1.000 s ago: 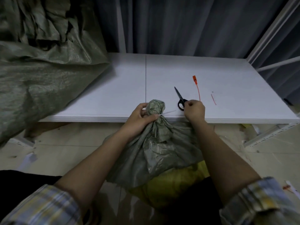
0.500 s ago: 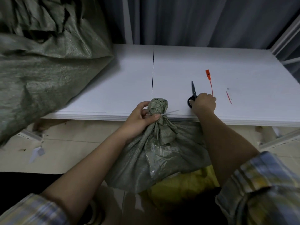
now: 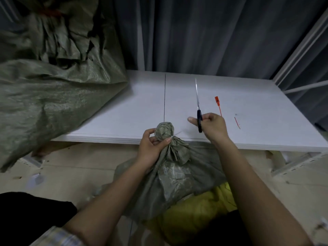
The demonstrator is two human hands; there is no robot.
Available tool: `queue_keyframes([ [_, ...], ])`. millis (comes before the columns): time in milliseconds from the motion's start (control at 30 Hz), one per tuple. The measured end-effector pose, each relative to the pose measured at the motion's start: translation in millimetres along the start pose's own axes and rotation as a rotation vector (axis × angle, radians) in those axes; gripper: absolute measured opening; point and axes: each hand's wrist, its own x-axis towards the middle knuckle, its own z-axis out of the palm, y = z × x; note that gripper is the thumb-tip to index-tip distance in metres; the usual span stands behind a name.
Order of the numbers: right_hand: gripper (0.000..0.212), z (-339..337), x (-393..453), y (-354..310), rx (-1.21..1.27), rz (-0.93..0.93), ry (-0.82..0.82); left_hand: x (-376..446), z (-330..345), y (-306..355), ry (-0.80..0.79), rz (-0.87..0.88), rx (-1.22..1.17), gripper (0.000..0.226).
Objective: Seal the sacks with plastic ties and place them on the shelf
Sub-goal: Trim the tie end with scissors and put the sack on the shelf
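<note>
A grey-green woven sack stands on the floor against the front edge of the white shelf board. Its neck is bunched into a knob, cinched by a pale plastic tie whose free end sticks out to the right. My left hand grips the neck just under the knob. My right hand holds black-handled scissors lifted off the board, blades pointing away from me. An orange plastic tie lies on the board beyond my right hand.
Large grey-green sacks are piled on the left end of the board. A short orange offcut lies right of my right hand. A yellow sack sits on the floor beneath the tied one. Shelf uprights stand at right.
My right hand has picked the scissors up from the board and raised them, blades now pointing away. My left hand keeps its grip on the sack's neck.
</note>
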Motion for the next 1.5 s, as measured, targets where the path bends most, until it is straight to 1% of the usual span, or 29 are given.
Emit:
queue_keyframes([
  [67,0.037,-3.6,-30.7,6.7,-0.044,-0.007,0.043,-7.2,0.8,-1.8,0.025,0.011,-0.025,0.049],
  [133,0.031,-6.5,-54.5,19.7,-0.061,0.005,0.05,-14.0,1.3,-2.1,0.048,0.024,-0.05,0.049],
  [233,0.021,-7.0,-80.5,33.9,0.003,0.035,-0.012,-21.3,1.4,-2.5,0.065,0.011,-0.086,0.049],
  [333,0.023,-4.7,-104.8,33.6,0.045,-0.004,-0.074,-26.6,-0.3,-3.2,0.088,-0.023,-0.144,0.049],
  [367,0.025,-4.3,-112.4,31.7,0.007,-0.018,-0.071,-27.7,-0.8,-3.3,0.093,-0.035,-0.158,0.049],
  [467,0.048,-6.9,-127.7,24.7,-0.211,-0.087,0.01,-31.6,-1.8,-2.1,0.084,-0.067,-0.184,0.05],
  [500,0.053,-8.6,-130.4,22.3,-0.302,-0.106,0.036,-32.7,-2.0,-0.9,0.078,-0.066,-0.186,0.052],
  [567,0.058,-11.8,-135.1,18.2,-0.46,-0.118,0.052,-33.0,-4.7,-0.3,0.073,-0.038,-0.157,0.065],
  [633,0.061,-13.9,-138.6,17.4,-0.555,-0.101,0.038,-33.3,-8.1,0.1,0.037,0.044,-0.044,0.086],
  [667,0.061,-14.5,-139.8,18.2,-0.58,-0.088,0.029,-34.7,-9.2,1.0,0.0,0.098,0.035,0.091],
  [700,0.06,-15.6,-140.6,19.3,-0.598,-0.079,0.017,-34.0,-10.3,0.2,-0.033,0.159,0.127,0.09],
  [767,0.06,-17.6,-141.6,21.0,-0.661,-0.068,-0.005,-33.6,-12.0,1.1,-0.077,0.269,0.328,0.077],
  [800,0.061,-18.2,-142.1,21.8,-0.703,-0.07,-0.006,-31.4,-13.9,-0.2,-0.084,0.305,0.406,0.071],
  [833,0.063,-18.5,-141.9,23.5,-0.744,-0.075,-0.003,-30.4,-14.7,-0.3,-0.093,0.327,0.433,0.065],
  [900,0.066,-17.3,-140.6,27.4,-0.812,-0.086,-0.006,-27.5,-16.5,-2.5,-0.094,0.313,0.41,0.058],
  [967,0.067,-14.7,-137.7,30.1,-0.862,-0.104,-0.029,-26.5,-17.7,-3.5,-0.109,0.268,0.336,0.055],
  [1033,0.065,-11.9,-134.1,30.1,-0.893,-0.129,-0.049,-24.7,-20.8,-5.8,-0.134,0.235,0.288,0.059],
  [1233,0.064,-9.4,-126.3,24.3,-0.999,-0.243,-0.072,-19.9,-30.2,-2.8,-0.27,0.16,0.275,0.077],
  [1300,0.062,-10.2,-126.3,21.6,-1.026,-0.277,-0.082,-19.3,-30.4,-0.5,-0.266,0.145,0.241,0.079],
  [1367,0.062,-10.8,-126.8,20.5,-1.044,-0.306,-0.078,-19.9,-29.1,1.6,-0.228,0.123,0.184,0.077],
  [1500,0.062,-10.4,-127.0,20.5,-1.043,-0.328,-0.04,-21.8,-25.5,3.8,-0.204,0.105,0.125,0.063],
])
